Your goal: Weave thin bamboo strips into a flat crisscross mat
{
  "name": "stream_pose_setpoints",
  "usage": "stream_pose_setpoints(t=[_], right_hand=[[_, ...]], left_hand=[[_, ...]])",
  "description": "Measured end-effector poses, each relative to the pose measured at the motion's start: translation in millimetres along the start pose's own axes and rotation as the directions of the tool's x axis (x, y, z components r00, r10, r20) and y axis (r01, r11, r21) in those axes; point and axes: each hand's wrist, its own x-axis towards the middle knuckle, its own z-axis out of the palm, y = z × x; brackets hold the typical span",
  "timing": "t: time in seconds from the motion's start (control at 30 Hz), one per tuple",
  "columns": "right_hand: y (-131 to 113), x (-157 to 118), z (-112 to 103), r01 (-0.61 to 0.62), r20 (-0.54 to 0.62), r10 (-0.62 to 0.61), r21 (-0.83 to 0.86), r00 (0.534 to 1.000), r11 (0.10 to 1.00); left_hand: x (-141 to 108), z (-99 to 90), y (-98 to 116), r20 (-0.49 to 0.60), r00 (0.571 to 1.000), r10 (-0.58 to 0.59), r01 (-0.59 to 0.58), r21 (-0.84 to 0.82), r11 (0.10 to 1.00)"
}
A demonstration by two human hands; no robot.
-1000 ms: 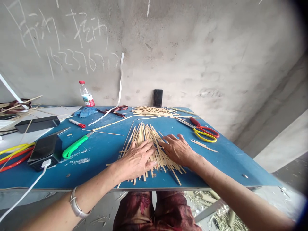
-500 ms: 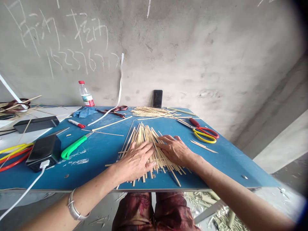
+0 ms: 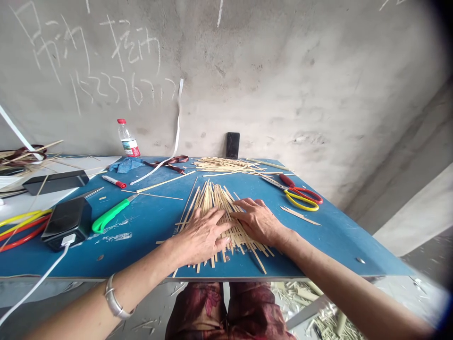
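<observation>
Left hand: the left hand (image 3: 200, 237) lies palm down, fingers spread, pressing on the fanned bamboo strips (image 3: 216, 204), with a silver bangle (image 3: 115, 302) on the wrist.
Right hand: the right hand (image 3: 258, 222) lies flat and spread on the same strips, its fingertips just beside the left hand's fingers; neither hand pinches anything.
Strips: they fan out in a loose layer on the blue worktop (image 3: 148, 241), near its front edge, with their ends splayed towards the person.
Container: a plastic bottle (image 3: 128, 140) with a red cap stands upright against the wall, just behind the far edge; its contents are hard to tell.
Nearby right: a second pile of strips (image 3: 226, 165) lies beyond the hands, and red-handled scissors (image 3: 300, 192) overlap yellow-handled scissors (image 3: 300, 203).
Nearby left: a green-handled utility knife (image 3: 110, 216) and a black charger (image 3: 67, 222) with a white cable (image 3: 37, 283) lie on the worktop.
Far edge: a black phone (image 3: 232, 145) leans against the concrete wall (image 3: 283, 85).
Front edge: strip ends reach it below the left hand, above the person's dark red patterned trousers (image 3: 194, 311).
Room: bare blue surface shows on both sides of the strips, widest towards the right corner.
</observation>
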Motion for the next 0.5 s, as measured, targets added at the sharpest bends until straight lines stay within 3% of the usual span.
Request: stream_pose_setpoints(t=[0.5], right_hand=[[-2.9,1.1,-2.1,-0.013,-0.002,0.013,-0.031,1.000,0.999]], left_hand=[[-1.4,-1.2,1.9,-0.031,0.999,-0.009,0.009,-0.027,1.000]])
